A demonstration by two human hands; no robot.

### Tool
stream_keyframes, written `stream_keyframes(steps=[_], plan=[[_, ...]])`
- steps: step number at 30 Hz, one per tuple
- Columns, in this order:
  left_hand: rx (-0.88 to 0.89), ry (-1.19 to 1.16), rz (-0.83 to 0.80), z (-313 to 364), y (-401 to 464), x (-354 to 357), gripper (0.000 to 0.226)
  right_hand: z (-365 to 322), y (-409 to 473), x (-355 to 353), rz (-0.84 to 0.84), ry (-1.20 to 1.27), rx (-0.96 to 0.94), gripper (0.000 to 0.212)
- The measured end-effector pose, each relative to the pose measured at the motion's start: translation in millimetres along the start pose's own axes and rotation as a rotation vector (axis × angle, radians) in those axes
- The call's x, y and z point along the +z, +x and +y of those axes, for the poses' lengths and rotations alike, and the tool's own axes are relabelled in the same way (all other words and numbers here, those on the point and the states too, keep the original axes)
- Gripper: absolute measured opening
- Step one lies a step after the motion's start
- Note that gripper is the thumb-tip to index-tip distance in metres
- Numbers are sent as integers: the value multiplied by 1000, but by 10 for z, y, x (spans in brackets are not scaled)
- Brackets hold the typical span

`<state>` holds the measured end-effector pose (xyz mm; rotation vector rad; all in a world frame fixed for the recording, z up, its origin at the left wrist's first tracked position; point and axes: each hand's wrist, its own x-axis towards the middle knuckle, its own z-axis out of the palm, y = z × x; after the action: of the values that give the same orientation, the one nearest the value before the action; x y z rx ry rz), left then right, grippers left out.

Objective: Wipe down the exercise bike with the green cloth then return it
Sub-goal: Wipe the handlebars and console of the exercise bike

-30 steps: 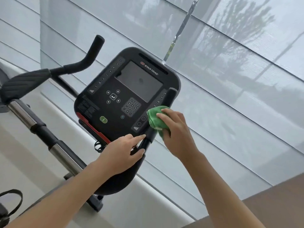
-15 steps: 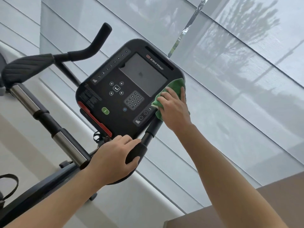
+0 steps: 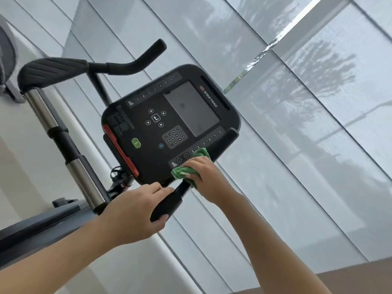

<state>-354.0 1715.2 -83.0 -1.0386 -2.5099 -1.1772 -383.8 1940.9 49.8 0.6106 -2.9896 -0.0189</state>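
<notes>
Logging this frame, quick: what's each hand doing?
Left hand: closed around the bike's handlebar.
Right hand: holding the green cloth against the console.

The cloth [image 3: 192, 167] lies under the right hand [image 3: 209, 177] on the console's [image 3: 169, 124] lower right corner — just above the handlebar grip [image 3: 169, 203] the left hand [image 3: 135, 211] wraps (apparently touching it) — window blinds [image 3: 297, 124] behind.

A single head-worn view is given, tilted clockwise, aimed forward and down at close range onto the console [image 3: 169, 124], with both forearms entering from six o'clock, window blinds [image 3: 297, 124] behind.
</notes>
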Motion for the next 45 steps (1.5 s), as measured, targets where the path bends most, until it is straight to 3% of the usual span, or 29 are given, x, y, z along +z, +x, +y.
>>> stream_keyframes(steps=[5,11,15,20,24,27,32,36,40,45], plan=[[-12,18,-16,15,6,3,65,252,366,-439,235,-318,-105,21],[-22,14,-35,-4,0,4,66,506,524,-545,38,-564,28,20],[-24,6,-37,-23,1,6,68,286,500,-218,-86,-437,54,22],[-13,13,-30,-26,-14,22,67,16,330,171,-149,-84,112,16],[-7,9,-12,-31,-11,20,63,-117,174,256,-250,107,31,18],[1,5,7,-27,-28,25,61,-119,179,168,-243,76,-35,22],[3,19,29,-4,-30,35,57,187,499,-353,124,-203,-38,25],[3,14,39,13,-29,13,56,407,502,-252,71,-452,24,23],[-24,-10,72,24,-39,-2,46,244,362,224,44,-319,50,21],[-87,-26,218,35,-27,-41,9,15,289,313,-5,-60,144,19]])
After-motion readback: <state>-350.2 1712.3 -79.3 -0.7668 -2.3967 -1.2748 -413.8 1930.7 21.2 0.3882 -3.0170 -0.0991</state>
